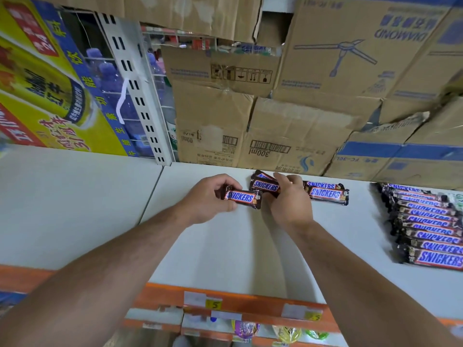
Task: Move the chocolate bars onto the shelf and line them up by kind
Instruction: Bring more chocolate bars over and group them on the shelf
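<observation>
white shelf (225, 246) below: left hand (208, 196) grips one snickers bar (243, 197), right hand (288, 204) clutches other snickers bars (265, 186).

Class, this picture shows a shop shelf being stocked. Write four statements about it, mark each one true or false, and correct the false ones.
1. The left hand grips a Snickers bar. True.
2. A long row of bars lies at the right of the white shelf. True.
3. Only one hand is touching bars. False: the right hand also holds a small bunch of bars near the back of the shelf.
4. Glass jars stand behind the shelf. False: cardboard boxes are stacked there.
</observation>
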